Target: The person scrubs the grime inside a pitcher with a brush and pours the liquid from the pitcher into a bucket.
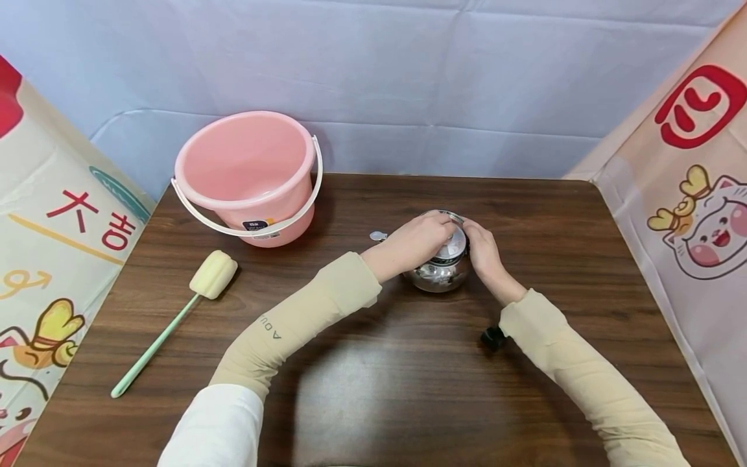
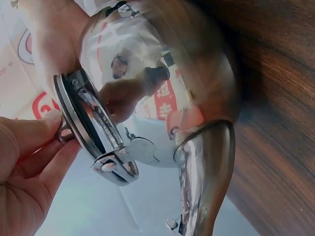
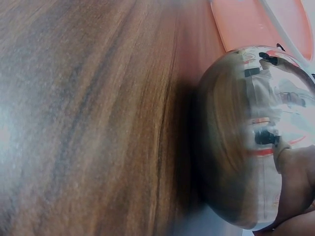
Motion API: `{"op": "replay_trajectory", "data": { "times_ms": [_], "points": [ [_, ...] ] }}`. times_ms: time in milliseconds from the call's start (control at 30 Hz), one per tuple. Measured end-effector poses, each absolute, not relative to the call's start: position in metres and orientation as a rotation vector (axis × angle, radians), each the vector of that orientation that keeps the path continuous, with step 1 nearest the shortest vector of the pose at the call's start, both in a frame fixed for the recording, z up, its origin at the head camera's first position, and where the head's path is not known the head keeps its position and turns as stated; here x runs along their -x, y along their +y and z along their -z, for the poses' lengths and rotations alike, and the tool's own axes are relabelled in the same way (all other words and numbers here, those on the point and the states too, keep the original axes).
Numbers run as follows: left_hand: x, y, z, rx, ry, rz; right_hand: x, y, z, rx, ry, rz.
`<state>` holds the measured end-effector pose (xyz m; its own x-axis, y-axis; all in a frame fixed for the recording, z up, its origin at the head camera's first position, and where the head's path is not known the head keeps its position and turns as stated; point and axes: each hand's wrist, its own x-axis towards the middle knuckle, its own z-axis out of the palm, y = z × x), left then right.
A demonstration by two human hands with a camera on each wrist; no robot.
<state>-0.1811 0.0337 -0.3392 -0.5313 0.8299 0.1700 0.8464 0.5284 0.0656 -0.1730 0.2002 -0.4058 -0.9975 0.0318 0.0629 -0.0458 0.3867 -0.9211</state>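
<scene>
A shiny steel kettle (image 1: 436,279) stands on the brown table at the right of centre, its spout (image 2: 206,177) pointing left in the head view. My left hand (image 2: 29,172) pinches the small knob on top of the kettle's lid (image 2: 78,118). One side of that lid stands tilted up from the rim, leaving a dark gap. On the kettle's far right side, my right hand (image 1: 486,253) holds the body near the neck; its fingertips are partly hidden. In the right wrist view, part of the right hand (image 3: 298,184) rests against the rounded steel wall.
A pink bucket (image 1: 265,217) with a white handle stands at the back left. In front of it lies a sponge brush (image 1: 213,275) with a pale yellow head and green stick. Printed cloth hangs at both sides; a pale cloth (image 1: 379,71) hangs behind the table.
</scene>
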Motion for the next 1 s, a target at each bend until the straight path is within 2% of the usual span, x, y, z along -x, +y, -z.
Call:
{"op": "replay_trajectory", "data": {
  "times_ms": [1000],
  "points": [
    [0.178, -0.001, 0.323, 1.399, -2.548, 0.354, 0.174, 0.200, 0.406, 0.024, -2.636, -1.612]
  ]
}}
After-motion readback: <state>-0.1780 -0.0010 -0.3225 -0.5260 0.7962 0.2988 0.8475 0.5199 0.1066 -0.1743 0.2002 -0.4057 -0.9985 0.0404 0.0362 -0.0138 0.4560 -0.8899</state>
